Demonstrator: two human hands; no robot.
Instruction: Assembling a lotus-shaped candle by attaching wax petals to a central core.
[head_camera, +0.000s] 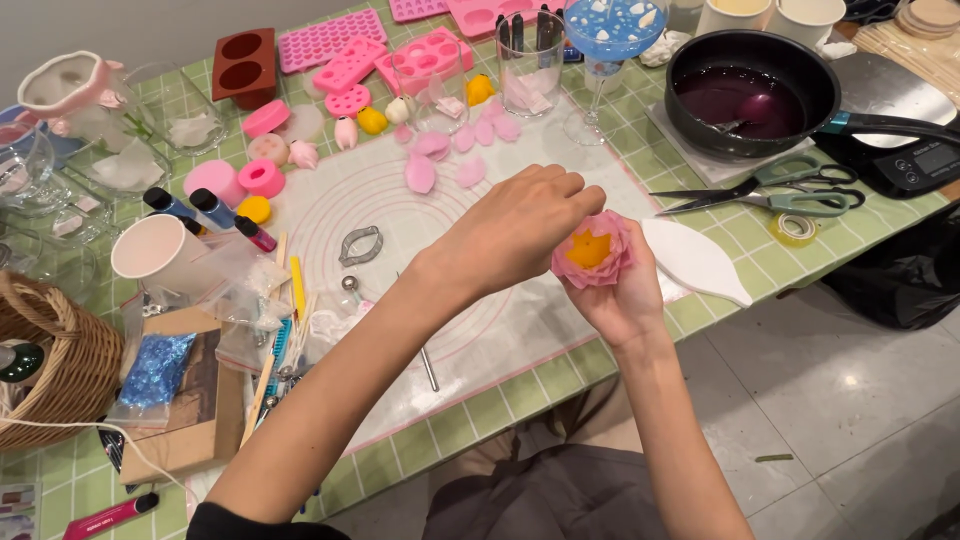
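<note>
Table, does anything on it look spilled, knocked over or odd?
Nothing looks spilled. The table is crowded, though: loose pink petals lie scattered on the mat, and the scissors lie open beside the pot. Both hands hold the flower.

Black saucepan of dark purple liquid (752, 92): one
Green-handled scissors (770, 191): two pairs, crossed
Pink silicone moulds (333, 38): at least five at the far bench edge
Brown two-cavity mould (245, 66): one
Loose pink wax petals (420, 172): about six
Pink flower with yellow centre (592, 250): one
White paper cups (160, 251): three
Wicker basket (60, 360): one
Metal petal cutter (361, 245): one
</note>
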